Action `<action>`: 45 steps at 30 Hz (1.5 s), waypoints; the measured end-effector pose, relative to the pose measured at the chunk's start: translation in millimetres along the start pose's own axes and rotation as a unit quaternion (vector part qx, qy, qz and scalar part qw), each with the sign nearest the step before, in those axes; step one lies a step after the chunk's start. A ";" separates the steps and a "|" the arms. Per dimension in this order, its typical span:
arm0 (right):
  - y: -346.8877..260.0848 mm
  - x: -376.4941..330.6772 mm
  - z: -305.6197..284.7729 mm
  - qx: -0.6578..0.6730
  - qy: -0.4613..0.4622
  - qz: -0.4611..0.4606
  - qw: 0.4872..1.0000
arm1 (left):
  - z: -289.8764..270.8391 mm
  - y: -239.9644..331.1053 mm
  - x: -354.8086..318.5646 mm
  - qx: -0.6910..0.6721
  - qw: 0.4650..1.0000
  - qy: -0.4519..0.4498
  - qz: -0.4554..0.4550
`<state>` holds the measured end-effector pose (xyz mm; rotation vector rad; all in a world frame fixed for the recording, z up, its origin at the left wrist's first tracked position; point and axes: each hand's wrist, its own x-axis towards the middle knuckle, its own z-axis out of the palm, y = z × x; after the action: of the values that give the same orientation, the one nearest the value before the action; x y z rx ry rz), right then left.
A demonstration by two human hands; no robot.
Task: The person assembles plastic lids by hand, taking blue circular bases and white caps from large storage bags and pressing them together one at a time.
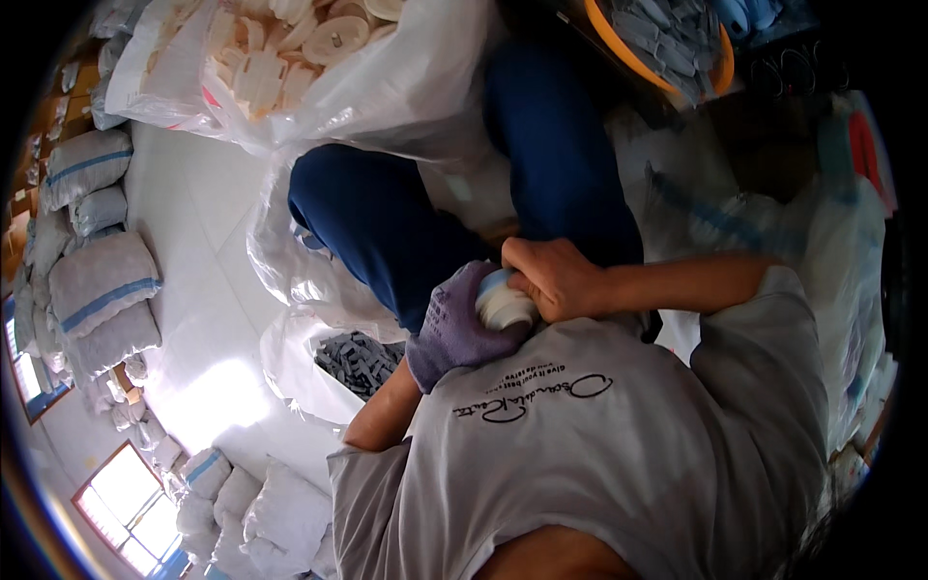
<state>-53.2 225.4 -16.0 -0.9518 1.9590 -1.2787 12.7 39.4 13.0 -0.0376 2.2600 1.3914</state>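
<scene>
In front of my belly, my left hand (452, 329), in a purple knit glove, is closed round a white, round, stepped plastic part (507, 305). A pale blue patch shows at the part's upper edge. My bare right hand (555, 278) is a fist against the part's right side, its thumb and curled fingers pressed on it. What lies under those fingers is hidden. Both hands are just above my lap, close to my grey shirt and beside my blue trousers (367, 208).
Past my knees stands a clear plastic bag (406, 92) of cream plastic parts (333, 41). An orange-rimmed tub (667, 85) at the far right holds grey pieces. Dark grey pieces (360, 362) fill an open bag on my left. Stuffed white sacks (104, 278) are stacked along the left side.
</scene>
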 end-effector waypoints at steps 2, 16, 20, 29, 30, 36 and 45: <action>8.4 6.1 3.2 -0.001 0.044 -0.035 0.998 | -2.1 4.8 -0.7 -0.031 0.999 0.008 -0.034; 21.6 70.4 6.9 0.360 0.194 0.010 0.913 | 0.1 21.2 22.1 0.119 0.933 0.293 0.171; 19.8 80.2 -0.9 0.326 0.155 0.034 0.932 | 4.7 19.8 23.0 0.087 0.935 0.321 0.126; -7.9 100.2 -21.2 0.116 0.233 -0.010 0.966 | -79.7 -75.4 12.9 0.117 0.801 0.586 0.048; -8.6 94.7 -30.8 0.131 0.206 -0.034 0.969 | -101.5 -84.6 5.9 0.056 0.785 0.614 0.052; -11.5 52.9 -127.3 -0.158 0.435 -0.100 0.881 | -172.2 -160.7 -16.7 0.176 0.768 0.587 -0.184; 39.5 32.9 -249.0 -0.428 0.413 0.258 0.761 | -159.4 -110.4 29.4 0.148 0.807 0.562 -0.104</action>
<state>-278.8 332.7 31.2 -0.0441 3.3246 -0.4099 -44.9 -142.3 -32.9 -1.2715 3.2087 0.9335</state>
